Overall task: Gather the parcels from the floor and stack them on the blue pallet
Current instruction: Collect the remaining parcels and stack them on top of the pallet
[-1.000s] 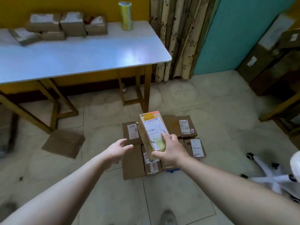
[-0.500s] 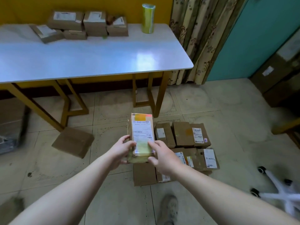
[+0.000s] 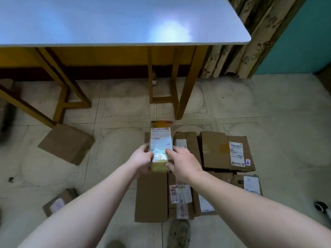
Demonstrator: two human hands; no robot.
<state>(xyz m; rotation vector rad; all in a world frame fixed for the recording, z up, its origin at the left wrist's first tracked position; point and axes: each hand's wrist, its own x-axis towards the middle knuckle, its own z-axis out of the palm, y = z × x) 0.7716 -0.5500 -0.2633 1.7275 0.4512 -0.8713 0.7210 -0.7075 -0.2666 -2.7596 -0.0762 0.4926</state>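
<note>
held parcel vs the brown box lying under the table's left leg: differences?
The held parcel is gripped at its near end by the left hand and right hand; the brown box lies loose on the floor. The held parcel is narrow, with a white label; the brown box is broader and plain-topped. Both are cardboard.

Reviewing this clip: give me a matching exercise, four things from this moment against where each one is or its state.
Things:
1. taped parcel
2. plain brown box
3. small parcel
4. white tabletop

Places or states:
A. on the floor by the left forearm
B. held by both hands
C. on the floor near the left table leg
D. overhead at the top of view, reflecting light

Pairs: 1-B, 2-C, 3-A, 4-D
</note>
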